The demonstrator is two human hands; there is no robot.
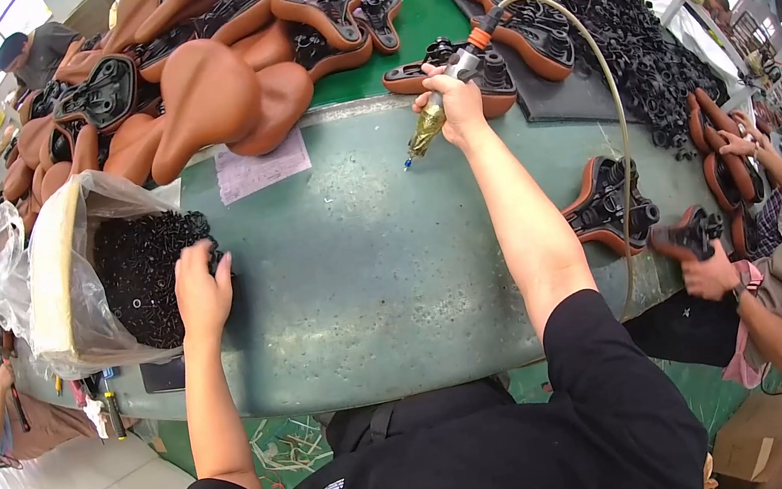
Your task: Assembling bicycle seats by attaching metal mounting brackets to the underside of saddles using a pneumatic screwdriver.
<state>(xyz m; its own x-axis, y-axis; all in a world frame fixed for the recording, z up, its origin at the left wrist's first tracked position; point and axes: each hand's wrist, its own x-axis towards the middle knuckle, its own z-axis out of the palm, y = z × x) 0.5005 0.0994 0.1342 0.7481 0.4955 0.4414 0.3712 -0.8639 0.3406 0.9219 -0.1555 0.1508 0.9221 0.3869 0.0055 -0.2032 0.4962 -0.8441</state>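
My right hand [457,105] is wrapped round an air screwdriver [433,117], a metal tool partly covered in yellowish tape. Its blue-tipped bit points down over the green worktop [356,280], and a hose runs from its orange-collared end. To the left, my left hand [203,285] is at the right edge of a heap of small black screws [142,282]. Its fingers are curled, with dark parts at the tips; what they grip is not clear. The heap spills from a plastic-lined box [62,278] lying on its side.
Brown bicycle saddles [208,100] are piled at the far left. More lie beyond my right hand, beside a heap of black parts [603,41]. One saddle [608,207] lies upside down at right. The hose [616,110] arcs there. A co-worker's hand [711,273] holds another saddle.
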